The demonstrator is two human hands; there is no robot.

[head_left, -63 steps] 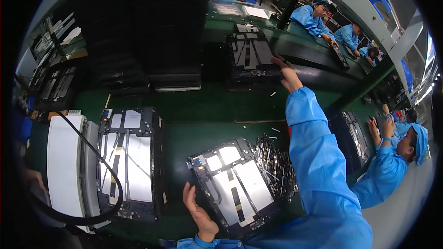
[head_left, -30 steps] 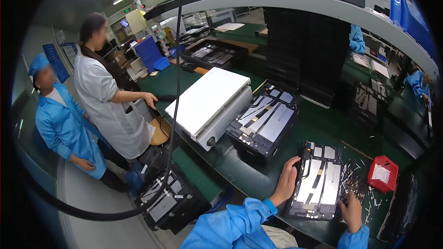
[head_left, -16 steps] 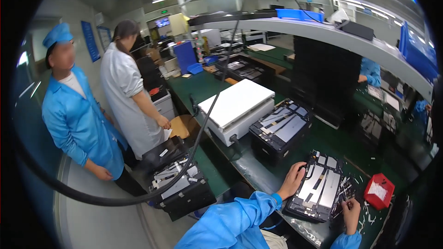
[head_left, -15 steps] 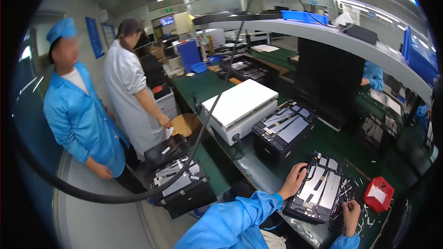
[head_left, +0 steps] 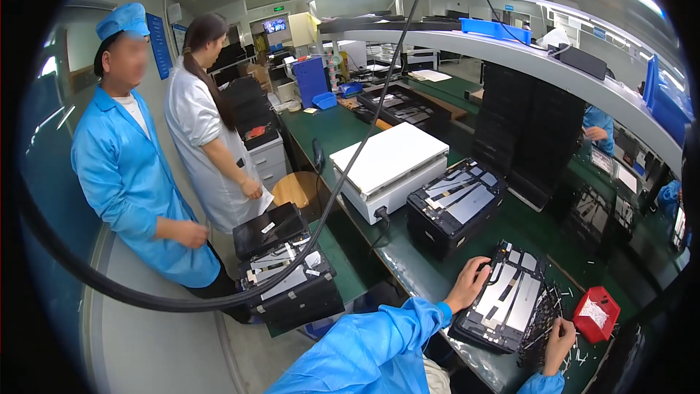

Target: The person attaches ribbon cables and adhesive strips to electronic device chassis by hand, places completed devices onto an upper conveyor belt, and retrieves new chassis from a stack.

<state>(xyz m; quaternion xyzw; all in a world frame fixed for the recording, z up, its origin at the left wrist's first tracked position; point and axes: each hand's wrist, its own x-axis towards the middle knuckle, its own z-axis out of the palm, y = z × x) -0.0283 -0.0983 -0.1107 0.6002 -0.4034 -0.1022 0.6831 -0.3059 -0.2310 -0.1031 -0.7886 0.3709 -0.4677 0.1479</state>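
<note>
In front of me lies a stack of thin black trays or device housings [head_left: 503, 295], with long silver battery-like panels on top. My left hand [head_left: 469, 284] rests at its far left corner, fingers curled over the edge. To the right of the stack is a heap of small black strips [head_left: 536, 319]. Over the heap's right side, my right hand [head_left: 559, 344] has its fingers pinched together; whatever is between them is too small to make out. Beyond that hand stands a red bin [head_left: 596, 315] holding small white pieces [head_left: 593, 312].
A similar stack [head_left: 457, 204] and a white flat-topped box [head_left: 390, 168] stand farther back on the green bench. At left, another stack [head_left: 292, 277] sits on a lower surface. Two people [head_left: 131, 160] stand there. A black cable [head_left: 343, 175] hangs across the view.
My left hand stays on the stack's corner, and my right hand stays pinched near the strips. The person in blue at left has raised a forearm. The view has shifted slightly.
</note>
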